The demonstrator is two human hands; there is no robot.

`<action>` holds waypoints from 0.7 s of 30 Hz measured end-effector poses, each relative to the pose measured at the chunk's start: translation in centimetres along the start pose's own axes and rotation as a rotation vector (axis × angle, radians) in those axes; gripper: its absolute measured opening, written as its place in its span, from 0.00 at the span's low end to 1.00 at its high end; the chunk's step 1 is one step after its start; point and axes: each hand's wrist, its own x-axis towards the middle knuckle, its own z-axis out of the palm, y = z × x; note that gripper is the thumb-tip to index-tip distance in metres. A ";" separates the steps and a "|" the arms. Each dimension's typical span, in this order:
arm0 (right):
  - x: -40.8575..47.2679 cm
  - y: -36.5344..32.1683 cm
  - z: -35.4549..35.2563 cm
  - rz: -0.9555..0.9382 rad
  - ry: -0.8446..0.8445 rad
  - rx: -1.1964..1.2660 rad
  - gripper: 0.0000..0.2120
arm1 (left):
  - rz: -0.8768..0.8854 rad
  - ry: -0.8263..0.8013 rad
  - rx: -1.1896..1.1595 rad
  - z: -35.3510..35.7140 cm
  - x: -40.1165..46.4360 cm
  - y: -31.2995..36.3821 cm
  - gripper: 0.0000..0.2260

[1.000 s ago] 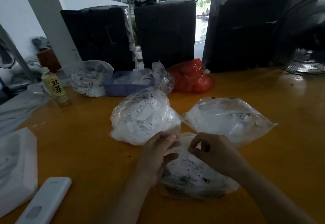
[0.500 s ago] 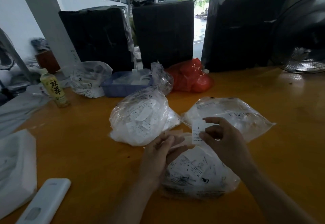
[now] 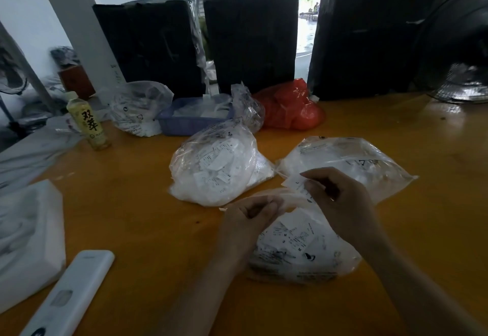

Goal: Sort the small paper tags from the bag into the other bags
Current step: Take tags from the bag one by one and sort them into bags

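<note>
While the left hand [image 3: 248, 219] pinches the source bag [image 3: 298, 246] mouth at lower centre, the right hand [image 3: 340, 198] grips one paper tag [image 3: 293, 183] above it; loose pinch could drop it beside the right-hand bag [image 3: 351, 161], missorting.

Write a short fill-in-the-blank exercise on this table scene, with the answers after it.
1. The right hand pinches a small paper ____.
2. The left hand grips the mouth of the ____ bag.
3. The bag beside the blue tray is ____.
4. The bottle stands ____ on the table.

Answers: tag; nearest; red; upright
</note>
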 end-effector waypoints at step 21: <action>0.2 0.3 -0.5 -0.338 -0.185 -0.385 0.12 | 0.023 0.036 0.251 0.1 -0.2 -0.4 0.10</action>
